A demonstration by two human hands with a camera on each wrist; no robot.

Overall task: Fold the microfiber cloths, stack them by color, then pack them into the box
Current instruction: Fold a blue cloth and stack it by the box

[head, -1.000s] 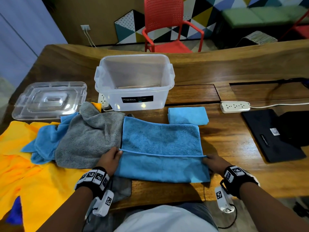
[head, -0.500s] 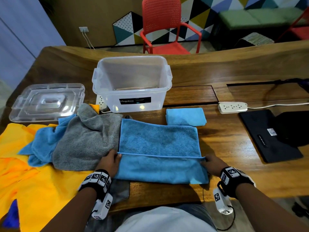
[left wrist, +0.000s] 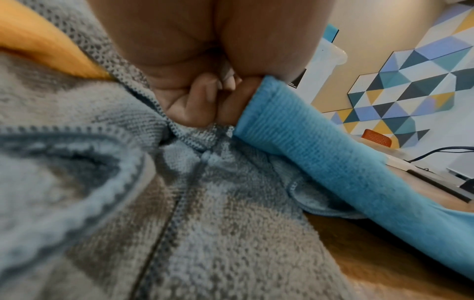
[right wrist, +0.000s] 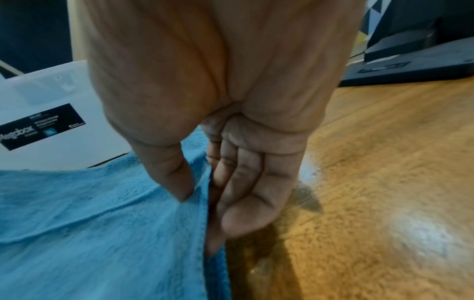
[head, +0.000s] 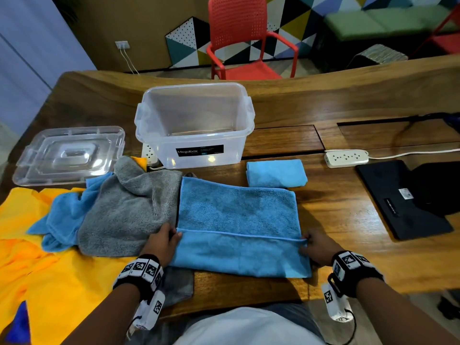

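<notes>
A blue cloth (head: 239,220) lies flat before me on the wooden table, its near third folded over to a hem line. My left hand (head: 166,241) pinches the left end of that fold (left wrist: 259,105). My right hand (head: 311,246) pinches the right end, thumb on top and fingers under the edge (right wrist: 205,194). A small folded blue cloth (head: 276,173) rests behind it. The clear plastic box (head: 194,125) stands open beyond, nothing in it. A grey cloth (head: 129,207), another blue cloth (head: 67,215) and yellow cloths (head: 49,282) lie heaped at left.
The box lid (head: 69,154) lies at the far left. A white power strip (head: 346,158) and a black laptop sleeve (head: 398,197) sit at right. A second power strip (head: 150,155) hides behind the box. A red chair (head: 244,41) stands beyond the table.
Both hands keep their hold on the ends of the folded edge; the cloth lies about as before. Only the head view has shifted slightly.
</notes>
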